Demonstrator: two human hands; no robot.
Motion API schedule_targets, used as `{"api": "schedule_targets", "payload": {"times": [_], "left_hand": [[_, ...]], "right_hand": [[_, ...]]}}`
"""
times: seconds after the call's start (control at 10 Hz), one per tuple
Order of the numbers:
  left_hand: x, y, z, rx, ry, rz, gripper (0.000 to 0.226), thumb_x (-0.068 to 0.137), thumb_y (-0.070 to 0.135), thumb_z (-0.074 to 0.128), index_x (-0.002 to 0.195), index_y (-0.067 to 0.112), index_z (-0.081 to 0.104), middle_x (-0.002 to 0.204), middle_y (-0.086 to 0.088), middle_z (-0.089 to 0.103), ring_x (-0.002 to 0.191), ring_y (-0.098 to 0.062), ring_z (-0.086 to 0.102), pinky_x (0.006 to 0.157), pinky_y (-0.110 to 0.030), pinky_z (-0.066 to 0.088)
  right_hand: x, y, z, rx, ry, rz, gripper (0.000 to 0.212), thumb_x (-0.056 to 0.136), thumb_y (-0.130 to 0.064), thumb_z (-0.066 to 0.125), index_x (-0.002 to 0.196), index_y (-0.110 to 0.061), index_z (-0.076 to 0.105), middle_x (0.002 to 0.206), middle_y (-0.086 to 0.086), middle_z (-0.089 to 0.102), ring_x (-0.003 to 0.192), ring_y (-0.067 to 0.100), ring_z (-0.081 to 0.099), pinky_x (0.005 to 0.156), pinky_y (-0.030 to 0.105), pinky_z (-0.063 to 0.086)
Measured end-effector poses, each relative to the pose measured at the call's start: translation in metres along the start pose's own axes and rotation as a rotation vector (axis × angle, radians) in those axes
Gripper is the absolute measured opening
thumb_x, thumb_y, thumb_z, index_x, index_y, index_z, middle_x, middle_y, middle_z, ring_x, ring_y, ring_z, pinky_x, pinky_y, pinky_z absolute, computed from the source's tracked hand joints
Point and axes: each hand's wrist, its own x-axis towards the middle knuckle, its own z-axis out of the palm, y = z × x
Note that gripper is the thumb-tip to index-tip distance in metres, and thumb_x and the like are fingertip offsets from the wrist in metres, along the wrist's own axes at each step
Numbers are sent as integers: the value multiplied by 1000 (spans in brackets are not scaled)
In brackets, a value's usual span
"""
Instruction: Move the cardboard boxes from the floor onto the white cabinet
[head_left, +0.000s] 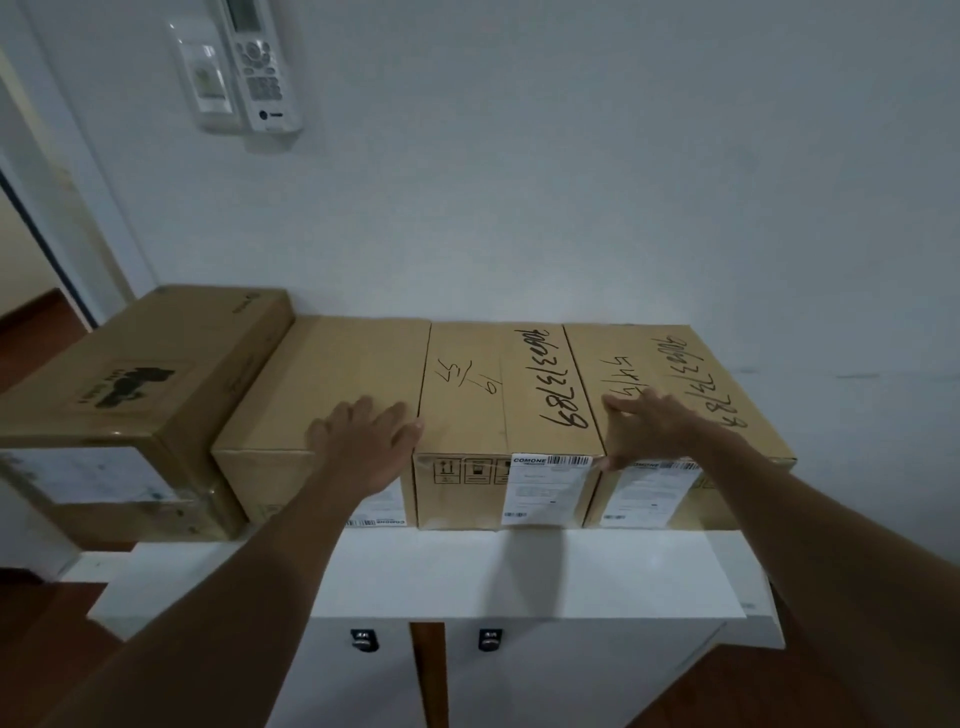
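Three cardboard boxes stand side by side on the white cabinet (426, 571), against the wall. My left hand (363, 441) lies flat with spread fingers on the left box (322, 374), at its front right corner. The middle box (498, 395) carries black handwritten numbers and a white label on its front. My right hand (649, 431) rests on the front left edge of the right box (675, 374), thumb hooked over the corner near the label. A larger cardboard box (130, 384) sits at the far left, overhanging the cabinet's left end.
A white wall rises right behind the boxes, with a remote control in a holder (254, 67) high on the left. A doorway (31, 249) opens at the far left. Two cabinet doors with dark locks (363, 640) are below. Dark wooden floor (47, 649) surrounds the cabinet.
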Motion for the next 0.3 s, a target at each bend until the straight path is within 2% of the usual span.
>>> {"api": "schedule_targets", "payload": {"times": [0.1, 0.2, 0.3], "left_hand": [[-2, -7, 8, -7, -25, 13, 56, 98, 61, 20, 149, 41, 28, 159, -8, 23, 143, -32, 22, 110, -54, 17], [-1, -11, 15, -25, -40, 12, 61, 96, 65, 14, 154, 44, 16, 164, -7, 9, 148, -33, 8, 113, -58, 5], [3, -11, 15, -60, -75, 8, 64, 95, 68, 12, 154, 45, 13, 164, -7, 5, 149, -33, 3, 114, -60, 1]], "right_hand": [[-7, -15, -10, -60, -23, -40, 120, 44, -78, 76, 145, -27, 36, 139, 11, 53, 124, 31, 49, 104, 44, 41], [-14, -37, -12, -46, 43, -70, 91, 60, -39, 90, 139, -30, 46, 132, 2, 61, 120, 27, 54, 99, 38, 44], [-20, -60, 7, 54, 125, -22, 101, 65, -30, 89, 149, -29, 34, 139, 6, 55, 124, 29, 52, 101, 44, 45]]}}
